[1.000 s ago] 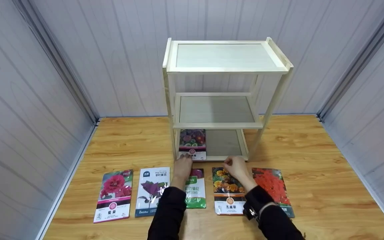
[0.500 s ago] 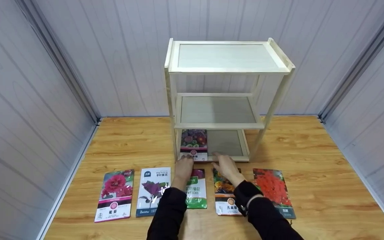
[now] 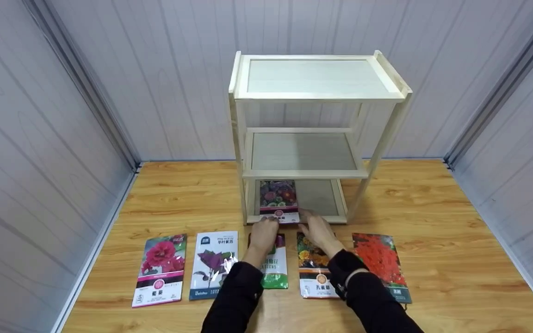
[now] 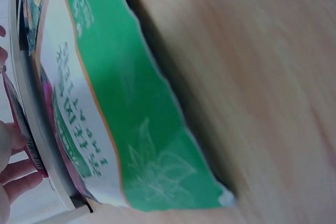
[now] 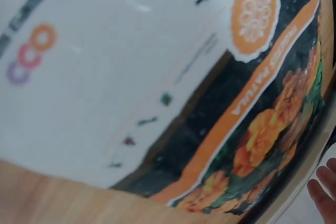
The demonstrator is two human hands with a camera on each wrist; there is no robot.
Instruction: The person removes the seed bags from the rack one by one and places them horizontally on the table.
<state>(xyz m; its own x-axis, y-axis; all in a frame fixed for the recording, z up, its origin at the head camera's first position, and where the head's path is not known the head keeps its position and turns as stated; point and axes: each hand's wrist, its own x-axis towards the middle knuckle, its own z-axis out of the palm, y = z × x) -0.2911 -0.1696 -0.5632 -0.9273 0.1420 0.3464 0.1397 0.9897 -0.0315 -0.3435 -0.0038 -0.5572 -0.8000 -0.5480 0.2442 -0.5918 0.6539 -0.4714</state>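
A seed packet with purple and red flowers (image 3: 278, 196) lies on the bottom shelf of a pale wooden rack (image 3: 317, 95), left of its middle. My left hand (image 3: 263, 237) pinches its front left corner; in the left wrist view the fingers (image 4: 22, 183) are under the packet's edge and the thumb above. Beside the front right corner is my right hand (image 3: 318, 233), whose fingers look nearly straight. In the right wrist view only its fingertips (image 5: 321, 195) show. Below my hands lie a green and white packet (image 3: 274, 275) and an orange-flower packet (image 3: 315, 286), both partly covered.
On the wooden table (image 3: 451, 259), a pink-flower packet (image 3: 159, 273) and a purple-leaf packet (image 3: 213, 266) lie to the left. A red-flower packet (image 3: 380, 259) lies on the right. The rack's middle shelf (image 3: 301, 151) overhangs the bottom one. Panel walls (image 3: 178, 92) enclose the table.
My right hand has moved from above the orange-flower packet to the shelf's front edge. The purple and red flower packet has slid a little to the right, with my left hand following.
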